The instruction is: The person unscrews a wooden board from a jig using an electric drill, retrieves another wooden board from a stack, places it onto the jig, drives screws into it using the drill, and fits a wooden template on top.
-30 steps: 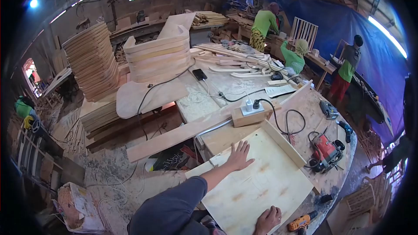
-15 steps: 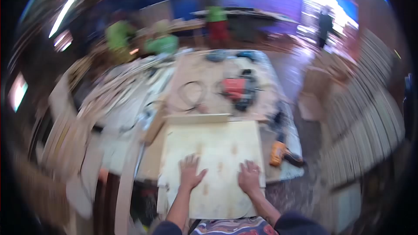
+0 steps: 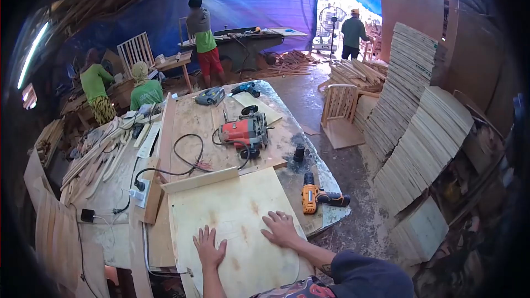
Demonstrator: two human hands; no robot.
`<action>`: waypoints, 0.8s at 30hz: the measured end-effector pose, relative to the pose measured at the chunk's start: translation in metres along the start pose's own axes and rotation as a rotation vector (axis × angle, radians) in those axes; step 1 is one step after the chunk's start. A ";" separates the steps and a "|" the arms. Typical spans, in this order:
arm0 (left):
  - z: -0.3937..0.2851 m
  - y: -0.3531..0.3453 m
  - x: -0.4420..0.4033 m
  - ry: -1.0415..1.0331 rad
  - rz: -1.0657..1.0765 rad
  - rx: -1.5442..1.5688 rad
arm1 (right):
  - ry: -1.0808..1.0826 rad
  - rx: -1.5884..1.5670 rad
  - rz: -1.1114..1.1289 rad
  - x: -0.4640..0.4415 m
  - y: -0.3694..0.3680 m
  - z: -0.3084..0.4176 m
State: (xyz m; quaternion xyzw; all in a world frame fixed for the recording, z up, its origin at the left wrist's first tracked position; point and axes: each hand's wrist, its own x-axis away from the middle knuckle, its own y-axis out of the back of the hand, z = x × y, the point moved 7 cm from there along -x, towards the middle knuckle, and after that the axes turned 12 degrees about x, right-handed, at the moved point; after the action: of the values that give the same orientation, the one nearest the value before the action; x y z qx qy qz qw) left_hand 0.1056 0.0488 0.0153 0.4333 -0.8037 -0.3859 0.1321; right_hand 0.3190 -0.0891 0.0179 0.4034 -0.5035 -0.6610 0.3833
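A pale plywood panel point(image 3: 232, 204) lies flat on the workbench in front of me. My left hand point(image 3: 210, 248) rests on its near left part, palm down with fingers spread. Toward the panel's right edge, my right hand point(image 3: 280, 230) is also flat with fingers apart. Neither hand holds anything. Along the panel's far edge stands a narrow wooden strip point(image 3: 200, 180). Beyond it sits a red router point(image 3: 242, 132) with a black cord. An orange cordless drill point(image 3: 310, 196) lies to the right of the panel.
Left of the panel are a power strip point(image 3: 142, 190) with plugs and thin wood pieces point(image 3: 105, 157). A blue power tool point(image 3: 245, 89) lies at the bench's far end. Tall stacks of boards point(image 3: 425, 143) stand right, near a slatted chair part point(image 3: 339, 105). Several people work farther back.
My view has swung to the right and is sharper now, so the bench appears tilted and shifted left. Both hands stay flat on the plywood panel.
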 end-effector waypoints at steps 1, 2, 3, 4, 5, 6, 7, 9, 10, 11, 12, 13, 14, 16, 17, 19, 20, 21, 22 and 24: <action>0.000 0.002 0.000 0.004 -0.005 0.021 | 0.001 0.007 -0.001 -0.009 0.005 -0.006; 0.001 0.002 0.000 0.008 -0.008 0.040 | 0.001 -0.054 -0.037 -0.017 0.007 -0.013; 0.002 0.000 0.001 0.008 -0.008 0.044 | 0.002 -0.116 -0.072 -0.022 0.006 -0.017; 0.001 0.002 0.001 -0.037 -0.053 0.013 | 0.004 -0.115 -0.072 -0.025 0.001 -0.017; -0.001 0.003 0.002 -0.079 -0.101 -0.017 | -0.017 -0.115 -0.158 -0.026 0.002 -0.018; 0.001 0.000 0.002 -0.071 -0.106 -0.017 | -0.034 -0.118 -0.240 -0.026 0.005 -0.018; 0.010 0.001 0.003 0.014 -0.150 0.284 | -0.023 -0.122 -0.233 -0.024 0.003 -0.017; 0.010 0.012 0.007 0.106 -0.212 0.587 | -0.036 -0.158 -0.230 -0.025 0.003 -0.019; -0.024 0.030 0.004 -0.027 -0.067 0.729 | -0.020 -0.162 -0.227 -0.028 0.001 -0.017; -0.066 0.052 0.003 -0.159 0.078 0.870 | -0.034 -0.147 -0.233 -0.030 0.000 -0.019; -0.125 0.094 0.005 -0.458 0.006 1.041 | -0.048 -0.130 -0.226 -0.028 -0.004 -0.019; -0.174 0.132 0.015 -0.728 0.029 1.087 | -0.029 -0.125 -0.189 -0.027 -0.008 -0.017; -0.221 0.170 0.030 -1.020 0.093 1.146 | -0.033 -0.114 -0.214 -0.030 -0.007 -0.018; -0.286 0.222 0.064 -1.419 0.187 1.352 | 0.010 -0.053 -0.240 -0.030 -0.010 -0.030; -0.307 0.238 0.082 -1.558 0.184 1.493 | 0.053 -0.018 -0.248 -0.031 -0.016 -0.029; -0.320 0.252 0.085 -1.714 0.107 1.669 | -0.006 -0.182 -0.222 -0.029 0.020 -0.015; -0.328 0.251 0.093 -1.901 0.248 1.451 | 0.031 -0.189 -0.208 -0.034 0.016 -0.011; -0.334 0.244 0.104 -1.985 0.330 1.345 | 0.022 -0.193 -0.232 -0.034 0.014 -0.013; -0.340 0.237 0.113 -2.061 0.415 1.235 | -0.005 -0.192 -0.259 -0.029 0.013 -0.021; -0.338 0.238 0.113 -1.751 -0.065 1.446 | -0.024 -0.180 -0.237 -0.029 0.011 -0.024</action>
State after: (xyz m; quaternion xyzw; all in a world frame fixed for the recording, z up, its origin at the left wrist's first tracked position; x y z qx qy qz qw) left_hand 0.0827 -0.1344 0.4020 0.0098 -0.6423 -0.0050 -0.7663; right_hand 0.3530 -0.0729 0.0285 0.4162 -0.3957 -0.7486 0.3313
